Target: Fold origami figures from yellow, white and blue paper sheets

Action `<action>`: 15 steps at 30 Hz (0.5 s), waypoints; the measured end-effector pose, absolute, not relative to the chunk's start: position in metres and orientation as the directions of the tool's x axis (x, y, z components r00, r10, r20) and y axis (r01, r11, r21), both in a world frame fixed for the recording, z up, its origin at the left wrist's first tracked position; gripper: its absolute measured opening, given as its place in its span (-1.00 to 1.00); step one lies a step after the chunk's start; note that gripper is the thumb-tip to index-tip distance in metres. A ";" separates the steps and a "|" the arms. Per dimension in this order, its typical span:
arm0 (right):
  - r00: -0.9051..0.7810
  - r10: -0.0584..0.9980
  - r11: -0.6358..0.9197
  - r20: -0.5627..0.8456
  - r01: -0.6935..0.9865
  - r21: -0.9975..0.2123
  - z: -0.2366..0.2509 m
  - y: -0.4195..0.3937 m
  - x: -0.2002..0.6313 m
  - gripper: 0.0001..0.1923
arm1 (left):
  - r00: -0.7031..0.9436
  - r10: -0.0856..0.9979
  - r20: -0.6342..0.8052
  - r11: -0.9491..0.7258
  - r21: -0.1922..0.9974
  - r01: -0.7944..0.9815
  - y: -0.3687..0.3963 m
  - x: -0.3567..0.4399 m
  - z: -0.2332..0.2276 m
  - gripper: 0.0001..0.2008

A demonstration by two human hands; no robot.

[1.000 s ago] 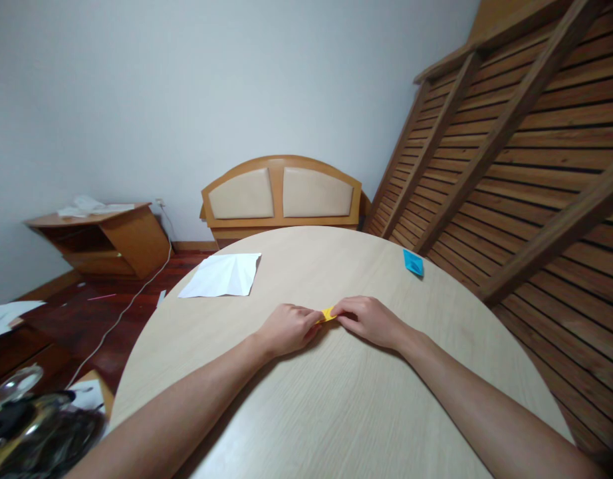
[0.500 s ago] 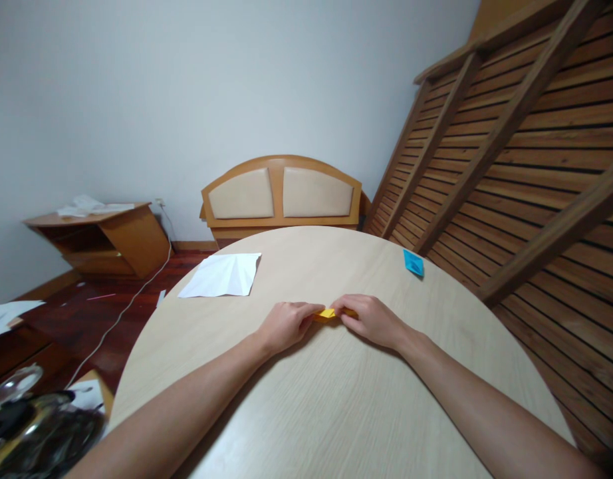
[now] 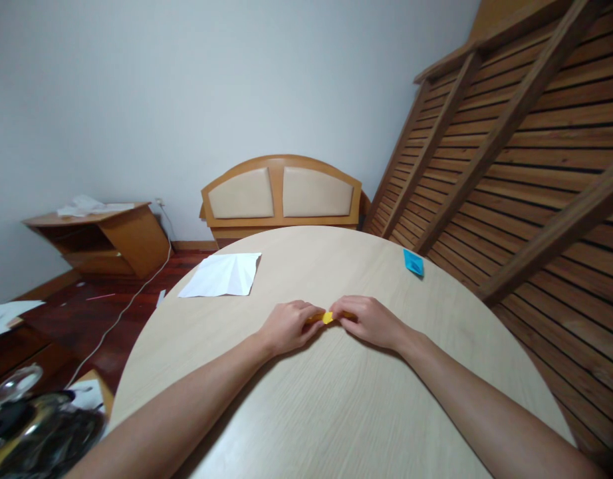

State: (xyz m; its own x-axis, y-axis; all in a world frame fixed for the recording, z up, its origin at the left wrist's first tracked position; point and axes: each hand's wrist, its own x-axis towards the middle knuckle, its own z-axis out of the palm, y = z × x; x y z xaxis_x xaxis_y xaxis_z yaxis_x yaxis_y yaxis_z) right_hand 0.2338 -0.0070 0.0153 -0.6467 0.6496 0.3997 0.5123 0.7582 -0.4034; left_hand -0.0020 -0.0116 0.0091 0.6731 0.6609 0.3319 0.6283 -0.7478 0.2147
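A small piece of folded yellow paper is held between my two hands, low over the middle of the round table. My left hand pinches its left end between thumb and fingers. The right end is in the closed fingers of my right hand. Only a short stretch of yellow shows between the fingertips; the rest is covered by my fingers.
A creased white paper sheet lies at the table's far left. Near the far right edge is a small blue folded paper piece. A slatted wooden frame leans at the right, and a headboard stands behind the table.
Both hands have shifted slightly, still gripping the yellow paper. The visible part of the paper looks narrower and turned compared with before.
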 end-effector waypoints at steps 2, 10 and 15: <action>-0.654 0.643 0.764 0.399 0.507 -0.400 0.015 -0.008 0.233 -0.80 | 0.661 0.672 0.333 -0.738 0.227 0.635 -0.010 -0.002 0.006 -0.80; -0.646 0.675 0.735 0.357 0.550 -0.396 0.015 -0.010 0.231 -0.91 | 0.638 0.695 0.332 -0.717 0.242 0.654 -0.006 -0.003 0.001 -0.87; -0.657 0.670 0.740 0.346 0.556 -0.378 0.014 -0.009 0.230 -0.91 | 0.711 0.611 0.348 -0.790 0.214 0.574 -0.005 -0.003 -0.001 -0.86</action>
State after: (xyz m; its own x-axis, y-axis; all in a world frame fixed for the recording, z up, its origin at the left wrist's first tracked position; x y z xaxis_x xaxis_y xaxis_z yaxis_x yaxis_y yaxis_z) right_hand 0.2299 -0.0086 0.0136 -0.6566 0.6703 0.3458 0.5561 0.7400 -0.3784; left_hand -0.0033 -0.0050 -0.0011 0.7111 0.6107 0.3484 0.5740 -0.7904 0.2137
